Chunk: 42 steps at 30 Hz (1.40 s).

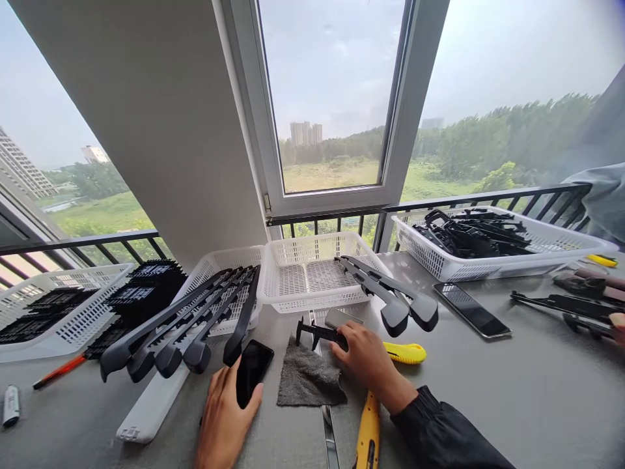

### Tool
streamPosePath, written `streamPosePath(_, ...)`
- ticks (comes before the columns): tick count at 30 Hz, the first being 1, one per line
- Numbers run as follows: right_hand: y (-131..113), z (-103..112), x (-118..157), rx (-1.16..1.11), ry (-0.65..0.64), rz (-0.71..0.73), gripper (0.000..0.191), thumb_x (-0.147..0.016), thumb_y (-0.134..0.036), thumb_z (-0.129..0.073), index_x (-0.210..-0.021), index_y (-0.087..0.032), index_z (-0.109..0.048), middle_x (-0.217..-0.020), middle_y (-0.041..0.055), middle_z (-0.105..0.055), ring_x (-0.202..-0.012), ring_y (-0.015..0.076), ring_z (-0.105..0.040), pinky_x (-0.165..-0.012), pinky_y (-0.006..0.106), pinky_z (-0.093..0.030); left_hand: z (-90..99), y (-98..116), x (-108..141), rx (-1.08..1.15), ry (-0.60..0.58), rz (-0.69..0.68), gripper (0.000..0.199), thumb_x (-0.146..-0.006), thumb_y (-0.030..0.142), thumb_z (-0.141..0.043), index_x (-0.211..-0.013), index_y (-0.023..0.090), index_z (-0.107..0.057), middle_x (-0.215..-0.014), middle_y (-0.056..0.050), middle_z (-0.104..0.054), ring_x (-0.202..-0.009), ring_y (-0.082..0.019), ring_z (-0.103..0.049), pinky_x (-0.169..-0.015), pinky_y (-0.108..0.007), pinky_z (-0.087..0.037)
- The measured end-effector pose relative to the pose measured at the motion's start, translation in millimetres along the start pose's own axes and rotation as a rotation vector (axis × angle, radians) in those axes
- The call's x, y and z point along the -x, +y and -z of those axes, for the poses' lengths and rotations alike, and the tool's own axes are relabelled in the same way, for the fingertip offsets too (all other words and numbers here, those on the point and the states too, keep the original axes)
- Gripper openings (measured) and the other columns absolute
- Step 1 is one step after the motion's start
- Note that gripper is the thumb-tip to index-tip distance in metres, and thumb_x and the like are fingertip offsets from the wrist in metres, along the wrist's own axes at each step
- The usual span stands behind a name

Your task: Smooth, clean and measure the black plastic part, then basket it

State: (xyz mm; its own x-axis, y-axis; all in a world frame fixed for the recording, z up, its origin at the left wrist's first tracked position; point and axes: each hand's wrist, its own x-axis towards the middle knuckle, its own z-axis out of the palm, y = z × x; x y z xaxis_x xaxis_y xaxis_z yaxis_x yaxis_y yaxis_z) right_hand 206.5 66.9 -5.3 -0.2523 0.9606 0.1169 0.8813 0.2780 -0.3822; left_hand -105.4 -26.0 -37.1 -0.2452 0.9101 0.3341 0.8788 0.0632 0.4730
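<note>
My left hand (225, 412) grips a black smartphone (254, 366) by its sides, close to the table surface. A black caliper (323, 333) is pinched in the fingers of my right hand (370, 359), its jaws pointing left over the top of a crumpled grey cloth (311, 376). Just right of that hand lies a yellow-handled tool (407, 353), and a yellow utility knife (368, 435) is below it. A metal strip (330, 438) runs out from under the cloth.
Long black plastic parts (195, 319) lean on a white basket; two more (390, 296) rest across the middle basket (312, 301). The right basket (439, 264) holds black pieces. Another phone (472, 311) lies before it. At far right, another person's hand (618, 326) touches a black part.
</note>
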Motion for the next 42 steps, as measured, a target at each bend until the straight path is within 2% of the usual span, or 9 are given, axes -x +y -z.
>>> streamPosePath(3,0.2,-1.0,1.0,-0.003,0.005,-0.003,0.01,-0.098,-0.028,-0.069,-0.102,-0.021,-0.076,-0.106,0.0112,-0.078,-0.104,0.0319,-0.075,-0.089,0.038,-0.054,-5.6,20.3,1.2,0.024,-0.056,-0.053,0.063,-0.095,0.048,-0.057,-0.15,0.016,-0.057,-0.143,-0.018,-0.072,-0.137,-0.04,-0.065,-0.115,-0.063,-0.053)
streamPosePath(10,-1.2,-0.8,4.8,-0.059,0.023,-0.025,0.006,-0.094,-0.025,-0.073,-0.098,-0.022,-0.075,-0.105,0.0118,-0.078,-0.102,0.0341,-0.073,-0.089,0.041,-0.052,-8.8,44.3,-17.2,0.071,-0.12,-0.159,0.056,-0.09,0.036,-0.065,-0.143,0.018,-0.063,-0.135,-0.015,-0.076,-0.128,-0.038,-0.07,-0.112,-0.059,-0.055)
streamPosePath(17,-18.2,11.0,13.7,-0.305,0.091,-0.008,0.015,-0.095,-0.029,-0.069,-0.106,-0.023,-0.077,-0.116,0.014,-0.075,-0.121,0.0384,-0.061,-0.109,0.053,-0.042,2.1,79.1,-24.6,0.278,-0.165,-0.101,0.065,-0.085,0.041,-0.074,-0.146,0.021,-0.063,-0.13,-0.013,-0.077,-0.122,-0.036,-0.071,-0.107,-0.058,-0.057)
streamPosePath(22,-41.1,6.6,26.0,-0.694,-0.065,0.01,0.052,-0.111,-0.059,-0.037,-0.112,-0.022,-0.074,-0.093,0.0073,-0.075,-0.082,0.0252,-0.071,-0.074,0.037,-0.059,-15.0,116.6,-28.2,0.582,-0.261,0.098,0.079,-0.086,0.059,-0.076,-0.151,0.018,-0.058,-0.137,-0.019,-0.074,-0.117,-0.035,-0.075,-0.098,-0.051,-0.061)
streamPosePath(25,-44.8,1.4,26.8,-0.894,-0.182,-0.036,0.069,-0.112,-0.067,-0.02,-0.124,-0.023,-0.071,-0.099,0.0074,-0.076,-0.077,0.0237,-0.073,-0.05,0.029,-0.054,-34.0,126.2,-28.7,0.718,-0.245,0.246,0.092,-0.081,0.073,-0.075,-0.149,0.013,-0.058,-0.138,-0.024,-0.073,-0.11,-0.036,-0.076,-0.09,-0.048,-0.063)
streamPosePath(28,-40.5,-2.4,22.5,-1.2,-0.236,-0.055,0.062,-0.102,-0.074,-0.054,-0.136,-0.024,-0.067,-0.127,0.0094,-0.076,-0.109,0.0288,-0.074,-0.073,0.034,-0.064,-42.6,126.5,-26.9,0.868,-0.278,0.351,0.097,-0.078,0.078,-0.076,-0.147,0.011,-0.061,-0.131,-0.024,-0.076,-0.093,-0.033,-0.078,-0.08,-0.046,-0.064)
streamPosePath(31,-36.3,-7.3,20.1,-1.479,-0.291,-0.045,0.079,-0.082,-0.061,-0.088,-0.145,-0.023,-0.061,-0.141,0.011,-0.072,-0.131,0.0336,-0.067,-0.11,0.046,-0.055,-38.7,125.1,-23.9,1.072,-0.282,0.414,0.079,-0.082,0.073,-0.077,-0.136,0.016,-0.072,-0.121,-0.018,-0.081,-0.099,-0.033,-0.079,-0.089,-0.044,-0.063)
streamPosePath(37,-34.1,-14.9,28.7,-1.639,-0.45,-0.119,0.136,-0.064,-0.039,-0.105,-0.17,-0.022,-0.021,-0.153,0.017,-0.063,-0.137,0.0334,-0.066,-0.124,0.049,-0.042,-32.8,124.2,-20.6,1.206,-0.253,0.503,0.057,-0.082,0.063,-0.082,-0.117,0.018,-0.081,-0.115,-0.013,-0.084,-0.106,-0.033,-0.078,-0.095,-0.041,-0.061)
streamPosePath(42,-31.9,-12.8,29.9,-1.615,-0.47,-0.108,0.14,-0.064,-0.036,-0.105,-0.172,-0.021,-0.017,-0.156,0.0179,-0.06,-0.139,0.0317,-0.064,-0.127,0.047,-0.039,-38.9,120.9,-21.9,1.208,-0.226,0.525,0.057,-0.081,0.067,-0.082,-0.103,0.015,-0.082,-0.101,-0.012,-0.084,-0.095,-0.031,-0.077,-0.083,-0.036,-0.061)
